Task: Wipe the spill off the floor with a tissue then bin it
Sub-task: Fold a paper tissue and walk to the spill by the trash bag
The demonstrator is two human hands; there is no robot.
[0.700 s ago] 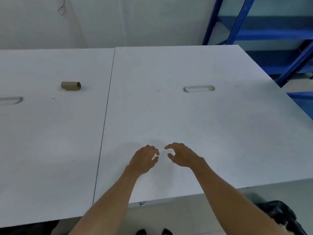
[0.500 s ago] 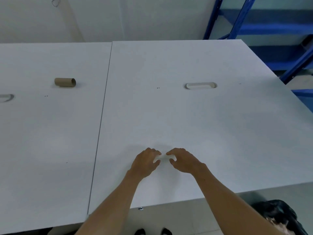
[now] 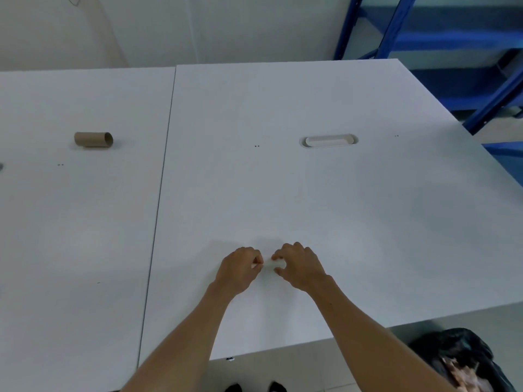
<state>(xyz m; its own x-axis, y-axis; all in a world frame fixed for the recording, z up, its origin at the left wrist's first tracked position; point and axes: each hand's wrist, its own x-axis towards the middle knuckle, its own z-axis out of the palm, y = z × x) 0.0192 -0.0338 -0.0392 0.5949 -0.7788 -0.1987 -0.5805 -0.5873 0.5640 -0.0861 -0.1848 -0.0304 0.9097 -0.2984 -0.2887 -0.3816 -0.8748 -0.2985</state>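
Pinching the tissue (image 3: 268,264) near the desk's (image 3: 368,222) front edge: left hand (image 3: 240,271) closed on it, right hand (image 3: 300,268) half-curled. It's flimsy, so bunch it and grip mid-wad.

two tables (image 3: 368,193), one cardboard tube (image 3: 93,139), two hands (image 3: 240,270), one bin (image 3: 464,360).

I see only one view, from the head camera: it looks forward and steeply down on the white table (image 3: 325,193), close above its near edge, facing the wall (image 3: 226,26).
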